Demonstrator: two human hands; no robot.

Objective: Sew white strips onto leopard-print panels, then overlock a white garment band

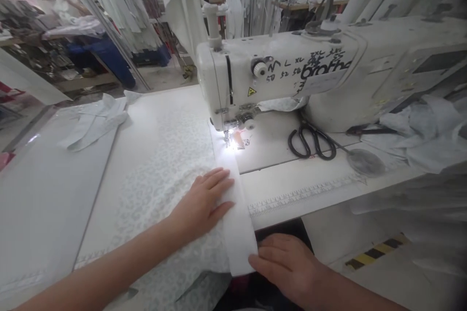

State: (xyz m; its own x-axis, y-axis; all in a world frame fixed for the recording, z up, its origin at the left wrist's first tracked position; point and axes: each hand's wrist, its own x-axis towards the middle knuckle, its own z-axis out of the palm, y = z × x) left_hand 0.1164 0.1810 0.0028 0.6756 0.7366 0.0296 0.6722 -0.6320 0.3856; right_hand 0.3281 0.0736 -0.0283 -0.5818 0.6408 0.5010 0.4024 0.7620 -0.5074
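Observation:
My left hand (204, 199) lies flat, fingers stretched out, on the pale leopard-print fabric (160, 180) and the edge of a plain white fabric strip (239, 223). The strip runs along the fabric's right side up to the lit needle and presser foot (228, 140) of the sewing machine (277, 68). At the strip's near end, my right hand (288, 265) grips its right edge between thumb and fingers. The fingertips under the strip are partly hidden. The print fabric spreads left over the table and hangs over the front edge.
Black-handled scissors (312, 143) lie right of the needle, close to a round grey disc (365, 161). A measuring tape (302, 195) runs along the table's front edge. Fabric scraps (97, 121) lie at left, and a fabric pile (423, 131) at right. Hanging garments stand behind.

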